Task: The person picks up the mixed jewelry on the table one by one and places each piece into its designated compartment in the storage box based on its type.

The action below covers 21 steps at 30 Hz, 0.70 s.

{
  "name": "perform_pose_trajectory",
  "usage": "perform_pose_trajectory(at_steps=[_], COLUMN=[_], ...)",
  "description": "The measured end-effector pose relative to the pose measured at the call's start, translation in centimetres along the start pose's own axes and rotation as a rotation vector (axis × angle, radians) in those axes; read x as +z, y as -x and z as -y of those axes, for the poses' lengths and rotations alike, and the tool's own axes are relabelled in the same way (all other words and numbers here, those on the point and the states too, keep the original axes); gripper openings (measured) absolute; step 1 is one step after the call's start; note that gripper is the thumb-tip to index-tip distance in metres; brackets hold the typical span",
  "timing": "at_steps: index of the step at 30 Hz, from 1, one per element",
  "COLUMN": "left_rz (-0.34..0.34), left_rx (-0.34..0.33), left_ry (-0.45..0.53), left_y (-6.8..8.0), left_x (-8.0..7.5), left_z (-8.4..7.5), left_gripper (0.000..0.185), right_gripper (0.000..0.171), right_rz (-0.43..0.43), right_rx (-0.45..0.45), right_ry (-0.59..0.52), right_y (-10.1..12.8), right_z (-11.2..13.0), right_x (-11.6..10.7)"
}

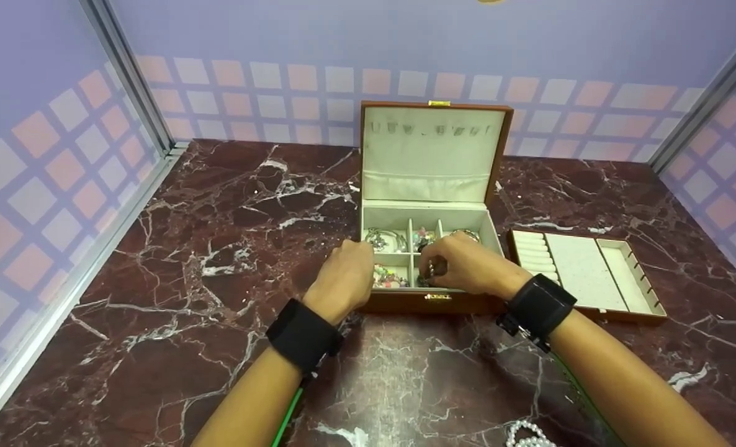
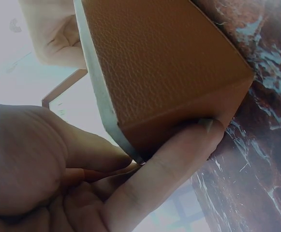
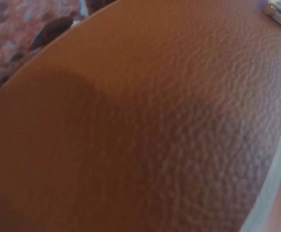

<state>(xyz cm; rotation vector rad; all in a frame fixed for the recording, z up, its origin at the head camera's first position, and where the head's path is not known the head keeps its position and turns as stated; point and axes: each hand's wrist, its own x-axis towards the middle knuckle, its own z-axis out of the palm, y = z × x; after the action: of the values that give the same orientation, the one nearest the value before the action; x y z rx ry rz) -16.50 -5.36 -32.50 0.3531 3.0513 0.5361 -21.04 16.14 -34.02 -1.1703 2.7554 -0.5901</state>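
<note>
Left hand: my left hand [image 1: 343,279] grips the near-left corner of the brown leather jewellery box [image 1: 433,302]; a finger [image 2: 179,164] presses its outer wall.
Right hand: my right hand [image 1: 464,264] reaches into the near-right compartment, fingers curled; whether it pinches anything, I cannot tell.
Box: it stands mid-table on the dark red marble table [image 1: 175,261], lid upright at the far side; cream compartments hold silver bracelets [image 1: 385,239] and coloured beaded pieces [image 1: 390,277].
Tray: the removable cream-lined tray [image 1: 585,273] lies just right.
Pearls: a white pearl string [image 1: 529,436] sits at the near edge.
Risk: chains may snag on the dividers if I lift carelessly; my wrist could knock the tray.
</note>
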Motion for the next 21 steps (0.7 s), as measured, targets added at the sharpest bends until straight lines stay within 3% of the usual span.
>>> perform_pose_trajectory(at_steps=[13,21], left_rz=[0.003,-0.012], left_rx=[-0.008,0.012], left_ry=[-0.008,-0.007], left_y=[-0.05,-0.06], left_x=[-0.03,0.0], left_z=[0.03,0.06], left_gripper=[0.015,0.018], right_gripper=[0.029,0.025], right_rz=[0.007,-0.059], right_rx=[-0.034,-0.082], right_ry=[0.009,0.023], right_y=[0.16,0.93], right_z=[-0.1,-0.02], right_x=[0.01,-0.44])
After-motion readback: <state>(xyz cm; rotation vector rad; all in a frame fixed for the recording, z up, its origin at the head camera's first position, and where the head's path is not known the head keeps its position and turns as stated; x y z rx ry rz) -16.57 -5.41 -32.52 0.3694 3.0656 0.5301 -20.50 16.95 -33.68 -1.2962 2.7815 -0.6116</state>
